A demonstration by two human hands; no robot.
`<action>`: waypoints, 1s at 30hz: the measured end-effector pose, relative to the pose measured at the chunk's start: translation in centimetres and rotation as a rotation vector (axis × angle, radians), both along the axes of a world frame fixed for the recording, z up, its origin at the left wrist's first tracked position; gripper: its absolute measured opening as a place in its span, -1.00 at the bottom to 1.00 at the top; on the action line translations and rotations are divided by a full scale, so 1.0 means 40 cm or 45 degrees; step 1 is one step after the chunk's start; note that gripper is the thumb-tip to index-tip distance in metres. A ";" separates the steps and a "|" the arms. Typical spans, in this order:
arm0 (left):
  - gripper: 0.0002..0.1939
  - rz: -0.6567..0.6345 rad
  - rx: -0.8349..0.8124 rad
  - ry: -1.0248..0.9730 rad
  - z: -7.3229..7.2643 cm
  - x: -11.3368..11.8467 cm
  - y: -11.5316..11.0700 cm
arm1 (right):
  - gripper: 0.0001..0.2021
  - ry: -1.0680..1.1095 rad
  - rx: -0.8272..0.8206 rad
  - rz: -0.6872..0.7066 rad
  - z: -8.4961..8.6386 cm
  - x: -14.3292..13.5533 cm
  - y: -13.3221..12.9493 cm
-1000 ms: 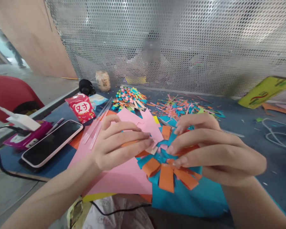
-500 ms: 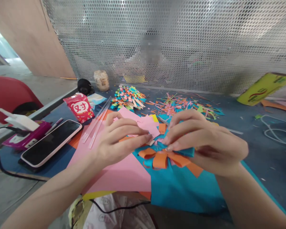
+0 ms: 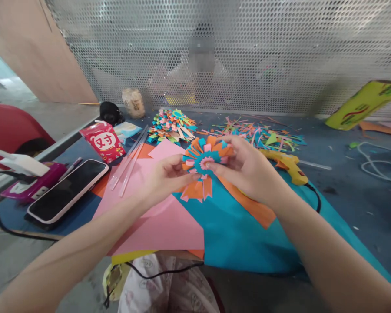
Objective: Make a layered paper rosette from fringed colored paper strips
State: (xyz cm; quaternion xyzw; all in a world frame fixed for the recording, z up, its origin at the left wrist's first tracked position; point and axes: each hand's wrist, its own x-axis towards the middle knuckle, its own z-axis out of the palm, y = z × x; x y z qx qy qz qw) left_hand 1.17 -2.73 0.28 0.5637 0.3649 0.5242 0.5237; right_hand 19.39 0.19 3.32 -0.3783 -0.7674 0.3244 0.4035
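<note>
Between my two hands is a paper rosette (image 3: 200, 163) with orange and blue loops, a pink centre and short orange-pink tails hanging below. My left hand (image 3: 167, 178) pinches its left edge, thumb in front. On the right side my right hand (image 3: 244, 167) grips it, thumb laid across the pink centre. The rosette is held up above sheets of pink paper (image 3: 156, 234) and blue paper (image 3: 247, 243). A strip of orange paper (image 3: 254, 206) lies under my right hand. Just beyond that hand rests a yellow glue gun (image 3: 291, 167).
A heap of finished rosettes (image 3: 172, 126) and a pile of paper scraps (image 3: 263, 134) lie toward the metal mesh screen (image 3: 280, 56). Clear glue sticks (image 3: 128, 167), a red packet (image 3: 102, 141), a phone (image 3: 68, 191) and a purple power strip (image 3: 35, 184) are at left. A person sits behind the mesh.
The rosette has been lifted and turned, so its pink centre now faces me. Both hands have drawn in around it, and the glue gun has come into clear view.
</note>
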 end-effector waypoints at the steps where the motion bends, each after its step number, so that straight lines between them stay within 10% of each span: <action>1: -0.76 -0.007 -0.060 -0.048 0.002 0.002 0.001 | -0.62 0.001 -0.050 -0.005 -0.006 0.000 0.006; 30: -0.54 -0.044 -0.326 0.100 0.007 -0.007 0.005 | -0.57 0.043 -0.186 -0.002 -0.014 0.005 0.020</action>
